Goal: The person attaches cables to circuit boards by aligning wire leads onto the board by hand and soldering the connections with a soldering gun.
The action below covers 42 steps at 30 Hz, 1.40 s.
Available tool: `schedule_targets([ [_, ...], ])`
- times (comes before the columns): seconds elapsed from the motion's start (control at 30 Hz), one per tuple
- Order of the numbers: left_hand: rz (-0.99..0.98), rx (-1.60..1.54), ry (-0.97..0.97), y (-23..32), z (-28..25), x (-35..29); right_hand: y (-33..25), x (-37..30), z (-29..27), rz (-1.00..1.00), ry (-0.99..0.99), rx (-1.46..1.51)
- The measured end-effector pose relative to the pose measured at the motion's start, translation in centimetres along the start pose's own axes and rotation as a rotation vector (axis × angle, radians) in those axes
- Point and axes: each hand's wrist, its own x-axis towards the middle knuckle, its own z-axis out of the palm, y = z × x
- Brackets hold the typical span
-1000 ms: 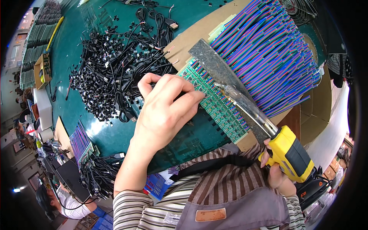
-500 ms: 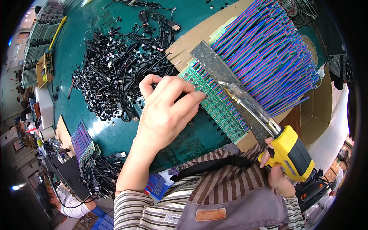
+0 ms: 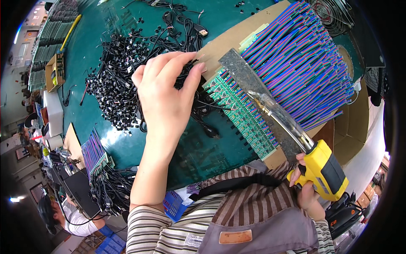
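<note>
Currently gripping yellow soldering gun (image 3: pixel 325 169) w/ R hand (image 3: pixel 306 195), fingers wrapped round handle, tip over dark metal bar (image 3: pixel 245 72). Hovering w/ L hand (image 3: pixel 163 86) at pile of black cables (image 3: pixel 116 76), thumb & index apart nr wire ends; can't tell if pinching one. Lying lower R of L fingers, well apart: green circuit boards (image 3: pixel 247 120). Beyond bar: striped wires (image 3: pixel 296 72), fanned on cardboard (image 3: pixel 228 36). Blocking view of part of pile w/ L hand; dividing boards from striped wires w/ bar. Count: 1 gun, 1 bar; boards, cables & wires too packed to no.
</note>
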Motion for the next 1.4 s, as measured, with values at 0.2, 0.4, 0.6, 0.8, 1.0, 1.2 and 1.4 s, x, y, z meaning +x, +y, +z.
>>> schedule_targets([
  [0.2, 0.07, -0.054, -0.153, 0.2, -1.2, 0.6, 0.3, -0.5, 0.6, -0.056, 0.107, -0.009],
  [0.4, -0.028, -0.275, -0.388, 3.9, -3.4, -1.5, 1.3, -1.4, -1.7, 0.094, -0.027, -0.314],
  [0.6, 0.034, -0.26, -0.376, 4.9, -2.0, -3.5, 1.5, -1.6, -1.6, 0.171, -0.006, -0.273],
  [0.8, 0.11, -0.17, -0.278, 6.0, -1.4, -5.2, 3.0, -2.5, -3.4, 0.094, -0.172, -0.451],
  [1.0, 0.071, -0.169, -0.294, 6.7, -1.2, -5.1, 1.5, -1.6, -2.2, -0.018, 0.037, -0.28],
  [1.2, -0.014, -0.165, -0.269, 6.9, -1.1, -5.5, 2.6, -1.1, -2.4, -0.126, 0.037, -0.358],
  [1.4, 0.012, -0.164, -0.288, 6.9, -1.3, -5.2, 3.5, -1.7, -2.7, -0.027, 0.038, -0.351],
])
